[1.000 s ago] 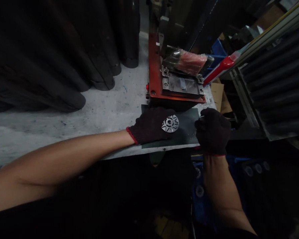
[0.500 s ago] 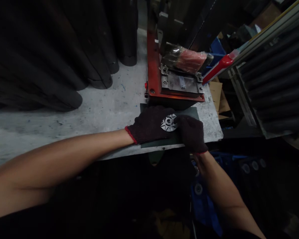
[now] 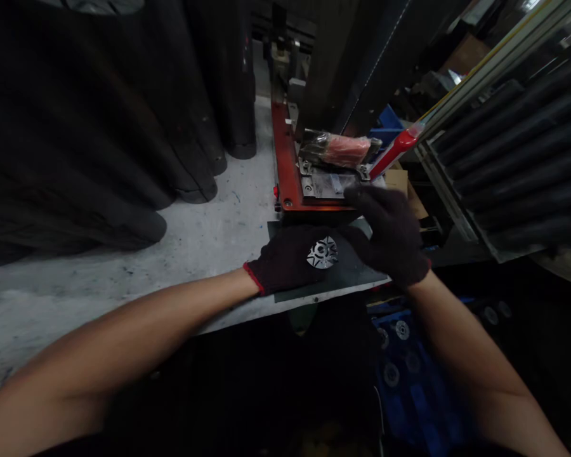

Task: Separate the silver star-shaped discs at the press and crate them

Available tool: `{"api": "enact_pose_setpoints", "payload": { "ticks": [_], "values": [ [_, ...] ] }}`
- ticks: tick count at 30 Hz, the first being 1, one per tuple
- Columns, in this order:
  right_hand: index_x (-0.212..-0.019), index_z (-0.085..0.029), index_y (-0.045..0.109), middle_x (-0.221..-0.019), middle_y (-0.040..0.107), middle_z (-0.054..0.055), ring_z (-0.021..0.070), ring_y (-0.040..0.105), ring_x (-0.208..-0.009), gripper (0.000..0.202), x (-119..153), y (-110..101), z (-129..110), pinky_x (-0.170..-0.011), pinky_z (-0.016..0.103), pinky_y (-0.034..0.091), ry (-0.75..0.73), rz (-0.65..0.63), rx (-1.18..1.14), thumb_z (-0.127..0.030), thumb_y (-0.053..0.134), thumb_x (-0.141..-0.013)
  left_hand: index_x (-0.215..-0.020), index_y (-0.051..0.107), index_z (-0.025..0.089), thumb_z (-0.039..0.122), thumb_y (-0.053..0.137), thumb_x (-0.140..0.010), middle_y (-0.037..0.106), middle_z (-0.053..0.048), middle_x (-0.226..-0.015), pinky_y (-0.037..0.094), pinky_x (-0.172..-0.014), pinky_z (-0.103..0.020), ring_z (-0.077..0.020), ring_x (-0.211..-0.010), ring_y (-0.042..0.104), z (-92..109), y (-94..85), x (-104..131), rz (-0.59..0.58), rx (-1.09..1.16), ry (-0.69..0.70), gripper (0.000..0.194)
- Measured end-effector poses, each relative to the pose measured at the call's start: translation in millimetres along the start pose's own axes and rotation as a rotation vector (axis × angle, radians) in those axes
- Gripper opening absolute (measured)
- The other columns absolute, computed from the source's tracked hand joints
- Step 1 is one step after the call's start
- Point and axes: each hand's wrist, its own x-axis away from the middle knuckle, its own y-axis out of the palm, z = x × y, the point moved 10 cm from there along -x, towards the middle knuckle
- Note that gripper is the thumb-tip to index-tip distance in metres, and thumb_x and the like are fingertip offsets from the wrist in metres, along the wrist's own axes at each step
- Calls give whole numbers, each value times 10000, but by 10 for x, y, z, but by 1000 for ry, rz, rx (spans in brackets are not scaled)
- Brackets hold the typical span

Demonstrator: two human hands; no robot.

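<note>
Plainly two hands, one held disc

On my left hand and right hand, I am wearing red-cuffed, blackish-maroon gloves. My slotted metal disc is gleaming silver around dark angular cutouts. Along the counter's front edge, a mat is showing dark green; blue flecks are dotting the grey-white top. By its right edge, a bottle is showing red.

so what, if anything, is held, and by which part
The left hand holds the disc by its rim; whether the right hand holds anything can't be told.
</note>
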Motion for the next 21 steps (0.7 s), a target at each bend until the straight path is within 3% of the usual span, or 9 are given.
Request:
{"api": "enact_pose_setpoints", "payload": {
  "ticks": [3, 5, 7, 10, 12, 14, 16, 18, 21],
  "values": [
    [-1404, -280, 735, -1477, 697, 95, 388, 588, -1398, 482, -471, 42, 108, -1210, 612, 425, -90, -72, 44, -554, 695, -1010, -1618, 569, 247, 442, 777, -910, 613, -118, -1639, 451, -1288, -499, -351, -1501, 592, 45, -43, 51, 17, 35, 50, 764],
    [-1293, -267, 786, -1379, 745, 91, 372, 620, -1329, 432, -568, 113, 135, -1203, 614, 423, -114, -99, 11, -569, 714, -992, -1600, 587, 230, 501, 809, -899, 618, -142, -1626, 446, -1287, -530, -377, -1496, 590, 34, -40, 64, 22, 15, 47, 784],
    [-1151, -260, 824, -1234, 785, 99, 341, 661, -1216, 362, -459, 100, 170, -1157, 581, 465, -12, -20, -72, -559, 678, -1009, -1583, 603, 227, 548, 873, -842, 635, -154, -1600, 477, -1253, -535, -387, -1466, 608, 16, -23, 52, 35, -21, 40, 851],
    [-899, -250, 819, -962, 800, 76, 269, 711, -946, 410, 25, 139, 288, -903, 436, 560, 347, 118, -261, -517, 559, -1071, -1506, 663, 260, 561, 892, -803, 710, -122, -1487, 556, -1143, -512, -365, -1345, 688, -3, 19, 0, 37, -64, 17, 798],
    [-776, -234, 788, -792, 774, 36, 223, 706, -770, 469, 364, 346, 314, -708, 353, 519, 549, 87, -390, -494, 533, -1072, -1427, 708, 269, 530, 843, -847, 754, -98, -1403, 584, -1076, -490, -345, -1266, 725, 14, 32, -35, 27, -60, 6, 649],
    [-732, -214, 778, -722, 762, 18, 205, 706, -711, 468, 568, 570, 297, -655, 319, 486, 643, 23, -477, -477, 549, -1044, -1365, 734, 265, 492, 780, -909, 779, -86, -1346, 591, -1035, -469, -332, -1226, 739, 51, 36, -58, 7, -47, 6, 511],
    [-740, -203, 790, -758, 790, 29, 216, 735, -760, 454, 666, 687, 312, -696, 315, 510, 689, 18, -521, -475, 564, -1026, -1306, 755, 261, 473, 743, -944, 791, -81, -1310, 594, -1003, -458, -330, -1199, 746, 88, 23, -69, 0, -43, 16, 419],
    [-797, -202, 819, -830, 824, 45, 236, 766, -824, 433, 690, 674, 303, -737, 325, 538, 664, 36, -497, -477, 580, -1031, -1288, 764, 269, 473, 735, -955, 789, -77, -1323, 590, -1020, -470, -341, -1212, 740, 99, 19, -70, -6, -40, 25, 391],
    [-956, -214, 859, -956, 851, 54, 241, 787, -909, 359, 604, 518, 113, -830, 344, 576, 437, -30, -387, -431, 595, -1065, -1360, 748, 277, 503, 760, -936, 766, -83, -1391, 580, -1085, -508, -368, -1276, 720, 58, 47, -58, -24, -25, 23, 481]
  ]
}}
